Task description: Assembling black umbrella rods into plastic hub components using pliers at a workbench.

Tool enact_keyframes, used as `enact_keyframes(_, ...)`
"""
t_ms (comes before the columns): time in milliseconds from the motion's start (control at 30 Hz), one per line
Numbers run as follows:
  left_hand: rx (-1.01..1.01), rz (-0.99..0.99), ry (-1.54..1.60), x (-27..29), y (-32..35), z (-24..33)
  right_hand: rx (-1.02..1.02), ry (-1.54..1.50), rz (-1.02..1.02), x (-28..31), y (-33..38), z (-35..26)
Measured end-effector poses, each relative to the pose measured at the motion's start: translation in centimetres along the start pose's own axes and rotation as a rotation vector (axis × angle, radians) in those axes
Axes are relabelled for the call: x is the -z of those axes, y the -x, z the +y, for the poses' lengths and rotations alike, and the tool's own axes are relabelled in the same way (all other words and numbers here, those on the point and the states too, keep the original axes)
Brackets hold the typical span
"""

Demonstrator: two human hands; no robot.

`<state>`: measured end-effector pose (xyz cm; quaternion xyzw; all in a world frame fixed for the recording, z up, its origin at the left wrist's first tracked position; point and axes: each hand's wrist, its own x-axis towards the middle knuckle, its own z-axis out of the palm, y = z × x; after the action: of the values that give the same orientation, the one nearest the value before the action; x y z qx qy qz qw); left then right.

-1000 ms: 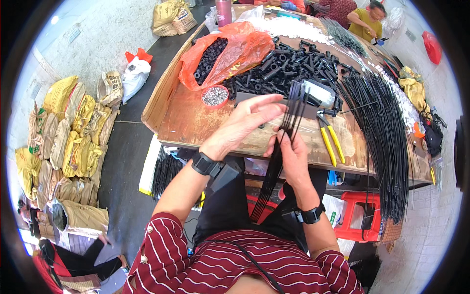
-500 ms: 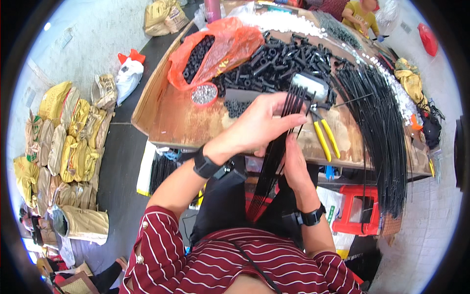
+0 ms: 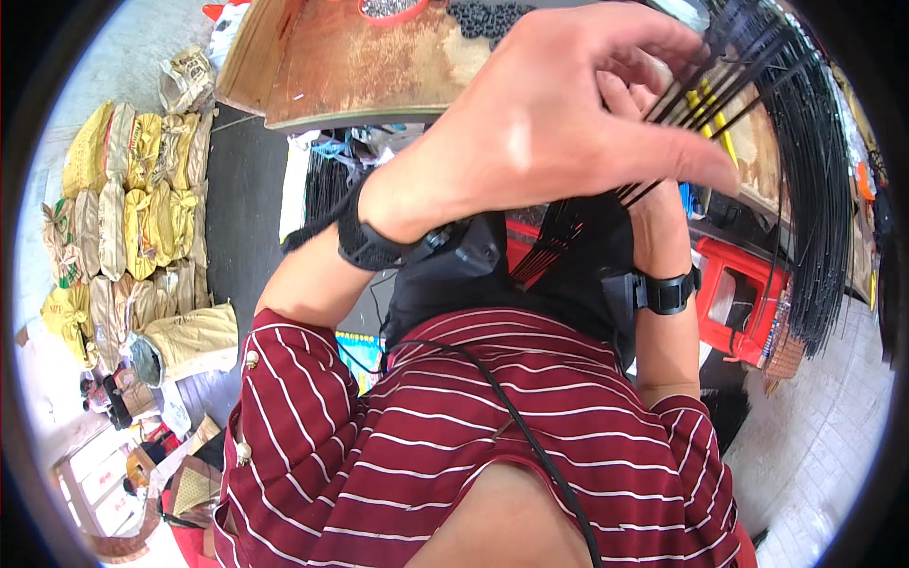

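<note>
A bundle of thin black rods [image 3: 705, 104] slants between my hands, its lower ends reaching down over my lap. My left hand [image 3: 559, 123] is closed around its upper part, thumb laid across the rods and fingers curled behind. Below it, my right hand [image 3: 655, 210] is closed on the same bundle; my left hand hides most of its fingers. Behind the rods, the yellow handles of pliers [image 3: 725, 137] show on the table. A large heap of long black rods [image 3: 814, 199] hangs over the table's right side.
The wooden table [image 3: 369, 80] carries a red-rimmed dish of small metal parts [image 3: 393, 8] and small black parts [image 3: 485, 17]. A red plastic stool [image 3: 743, 308] stands below at right. Stacked brown and yellow sacks [image 3: 142, 222] line the floor at left.
The view has tipped down toward my body, so the table's far side is out of sight. My left hand and the rods appear larger and nearer, and my left hand covers more of the right.
</note>
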<state>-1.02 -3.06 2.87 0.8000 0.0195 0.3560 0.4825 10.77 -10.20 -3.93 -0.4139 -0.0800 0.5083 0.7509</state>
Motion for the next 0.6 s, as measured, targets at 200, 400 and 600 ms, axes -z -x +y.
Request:
enact_keyframes(200, 0.475, -0.113, -0.072, -1.7, 9.6, -3.9, 0.231, 0.293, -0.241, 2.6, -1.5, 0.8)
enact_keyframes(400, 0.753, -0.361, 0.347, -5.6, 15.4, -8.7, 0.072, 0.268, -0.272, -1.1, -0.4, 0.8)
enact_keyframes(600, 0.639, -0.343, 0.353, -5.8, 14.2, -9.8, 0.086, 0.283, -0.378, 0.1, -2.8, 0.1)
